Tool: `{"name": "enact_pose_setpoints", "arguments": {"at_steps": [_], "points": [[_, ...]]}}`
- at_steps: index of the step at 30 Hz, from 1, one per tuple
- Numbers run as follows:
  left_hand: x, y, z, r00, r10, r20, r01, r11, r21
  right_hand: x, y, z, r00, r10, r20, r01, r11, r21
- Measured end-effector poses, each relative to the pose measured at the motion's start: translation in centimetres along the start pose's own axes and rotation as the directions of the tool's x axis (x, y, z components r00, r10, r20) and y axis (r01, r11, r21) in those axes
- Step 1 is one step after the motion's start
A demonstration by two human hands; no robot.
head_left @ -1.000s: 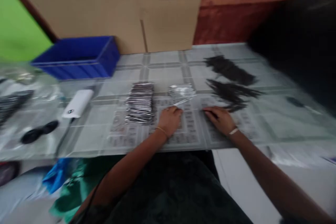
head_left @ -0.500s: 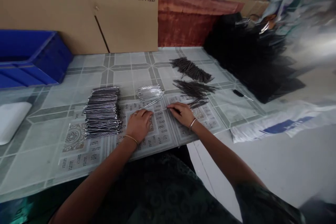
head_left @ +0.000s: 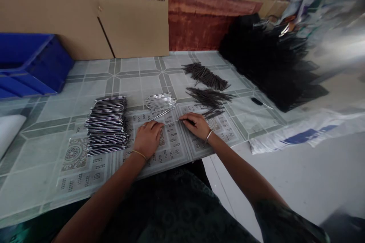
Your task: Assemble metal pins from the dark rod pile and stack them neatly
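Observation:
A thin silver metal rod [head_left: 172, 122] spans the gap between my two hands, low over the table. My left hand [head_left: 146, 138] is closed on its left end. At the other end, the fingertips of my right hand [head_left: 197, 125] pinch it; whether a dark piece is also in them, I cannot tell. Just beyond lies a small pile of plain silver rods [head_left: 160, 101]. Left of my left hand is a tall stack of rods with dark, patterned lengths [head_left: 107, 125]. Thin dark strips [head_left: 210, 97] lie loose past my right hand, with a second dark bundle [head_left: 205, 76] behind.
A blue plastic bin [head_left: 34, 64] stands at the back left, beside a large cardboard box [head_left: 137, 26]. Black material [head_left: 265, 57] is heaped at the right. A small black-handled tool [head_left: 257, 101] lies near the table's right edge. Something white [head_left: 10, 131] sits far left.
The view has shifted slightly, so things appear a little further left. Both hands keep nearly the same pose on the rod.

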State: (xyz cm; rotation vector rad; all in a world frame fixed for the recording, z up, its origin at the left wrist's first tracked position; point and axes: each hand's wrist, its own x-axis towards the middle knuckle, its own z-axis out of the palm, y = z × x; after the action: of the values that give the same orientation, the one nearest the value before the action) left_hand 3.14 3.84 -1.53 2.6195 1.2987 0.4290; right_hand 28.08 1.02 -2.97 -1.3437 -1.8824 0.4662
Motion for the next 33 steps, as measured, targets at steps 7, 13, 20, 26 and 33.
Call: {"name": "enact_pose_setpoints", "arguments": {"at_steps": [7, 13, 20, 26, 33], "points": [[0.0, 0.0, 0.0, 1.0, 0.005, 0.011, -0.005, 1.0, 0.019, 0.0, 0.0, 0.1, 1.0, 0.01, -0.014, -0.01, 1.0, 0.001], [-0.1, 0.1, -0.1, 1.0, 0.001, -0.017, -0.001, 1.0, -0.001, -0.1, 0.3, 0.2, 0.999, 0.036, -0.04, -0.035, 0.999, 0.027], [-0.1, 0.1, -0.1, 1.0, 0.019, 0.005, -0.019, 1.0, 0.02, -0.1, 0.1, 0.0, 1.0, -0.004, 0.001, 0.004, 1.0, 0.005], [-0.2, 0.2, 0.1, 0.999, 0.053, -0.007, -0.053, 0.994, -0.092, -0.4, -0.3, 0.5, 0.997, -0.027, 0.077, 0.043, 0.978, -0.204], [-1.1, 1.6, 0.5, 0.942, -0.284, -0.18, 0.074, 0.698, -0.712, 0.9, -4.1, 3.2, 0.991, -0.078, 0.111, 0.104, 0.963, -0.248]]}}
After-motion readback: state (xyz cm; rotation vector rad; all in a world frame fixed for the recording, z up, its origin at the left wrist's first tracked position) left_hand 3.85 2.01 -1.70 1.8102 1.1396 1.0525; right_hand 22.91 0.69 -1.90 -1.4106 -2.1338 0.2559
